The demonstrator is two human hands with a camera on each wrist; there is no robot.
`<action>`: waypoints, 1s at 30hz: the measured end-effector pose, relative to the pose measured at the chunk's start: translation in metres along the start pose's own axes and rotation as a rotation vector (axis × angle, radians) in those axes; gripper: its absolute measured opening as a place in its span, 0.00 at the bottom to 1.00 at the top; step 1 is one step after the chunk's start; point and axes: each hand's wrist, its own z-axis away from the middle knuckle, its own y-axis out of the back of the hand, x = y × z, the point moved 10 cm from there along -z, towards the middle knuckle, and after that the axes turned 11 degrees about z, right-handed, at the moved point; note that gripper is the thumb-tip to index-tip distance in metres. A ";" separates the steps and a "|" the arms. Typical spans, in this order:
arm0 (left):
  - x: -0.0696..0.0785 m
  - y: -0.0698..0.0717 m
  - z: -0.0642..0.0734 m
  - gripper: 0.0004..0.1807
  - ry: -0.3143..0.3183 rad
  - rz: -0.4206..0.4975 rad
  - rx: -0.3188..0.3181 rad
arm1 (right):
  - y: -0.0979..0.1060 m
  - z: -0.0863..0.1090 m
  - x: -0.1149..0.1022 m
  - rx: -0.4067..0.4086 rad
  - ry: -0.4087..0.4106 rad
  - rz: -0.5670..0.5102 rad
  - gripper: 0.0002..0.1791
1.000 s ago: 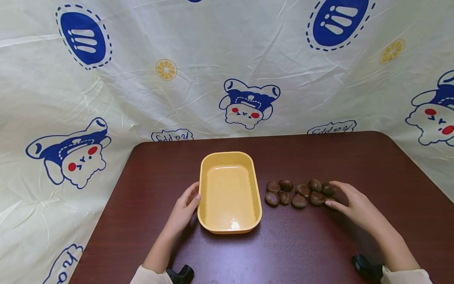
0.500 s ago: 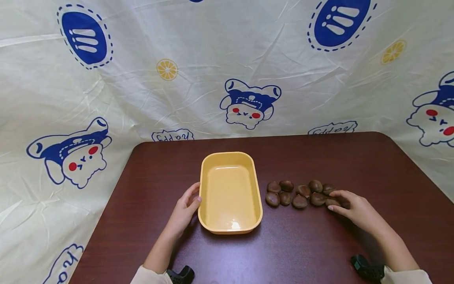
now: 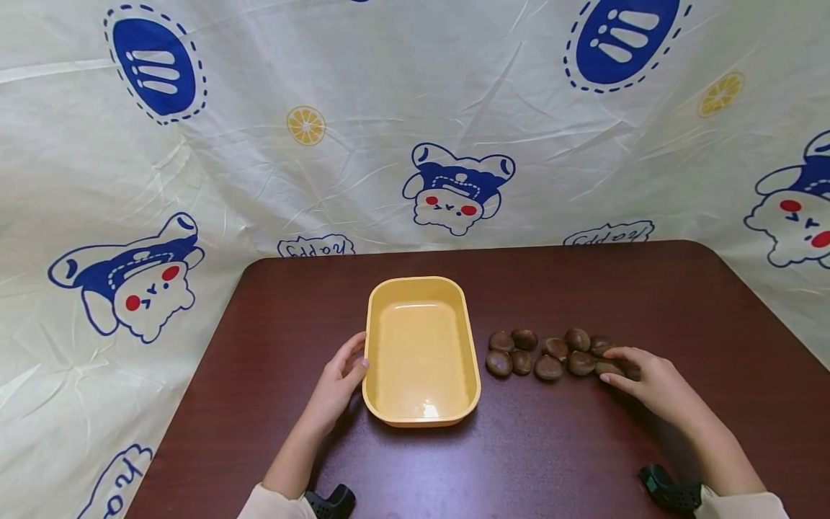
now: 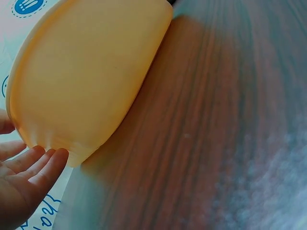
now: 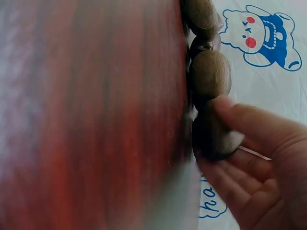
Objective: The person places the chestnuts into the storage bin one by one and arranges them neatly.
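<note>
A yellow rectangular tray (image 3: 421, 346) sits on the table left of several brown chestnuts (image 3: 547, 367). My left hand (image 3: 340, 371) holds the tray's left side, thumb at the rim. In the left wrist view its fingertips (image 4: 61, 154) lie against the outer wall of the tray (image 4: 96, 72). At the right end of the chestnuts, my right hand (image 3: 648, 375) pinches the nearest chestnut (image 3: 609, 368). The right wrist view shows the thumb on top of this chestnut (image 5: 218, 136) and the other fingers along its far side, partly covering it.
The dark wooden table (image 3: 519, 454) has a rounded far edge. Behind it hangs a pale printed cloth (image 3: 363, 180). The remaining chestnuts lie close together in two rough rows between the tray and my right hand.
My right hand has shifted slightly toward me, from the far chestnut at the right end to the nearer one, uncovering the far one more. Left hand and tray stay put.
</note>
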 end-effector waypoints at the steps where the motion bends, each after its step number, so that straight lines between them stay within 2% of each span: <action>1: 0.000 0.000 0.000 0.24 0.000 0.000 -0.001 | 0.002 0.000 -0.002 0.015 0.007 0.010 0.19; 6: 0.000 0.000 0.001 0.25 -0.001 -0.006 0.000 | 0.016 -0.001 -0.016 0.099 0.057 0.062 0.18; 14: -0.002 0.000 0.001 0.25 0.006 0.022 0.001 | 0.030 -0.012 -0.047 0.130 0.124 0.080 0.18; 25: -0.002 0.001 -0.001 0.25 -0.003 0.031 -0.008 | 0.033 -0.040 -0.110 0.101 0.257 0.064 0.18; 30: -0.002 0.000 -0.001 0.25 -0.006 0.040 -0.017 | 0.025 -0.053 -0.140 0.042 0.294 0.025 0.19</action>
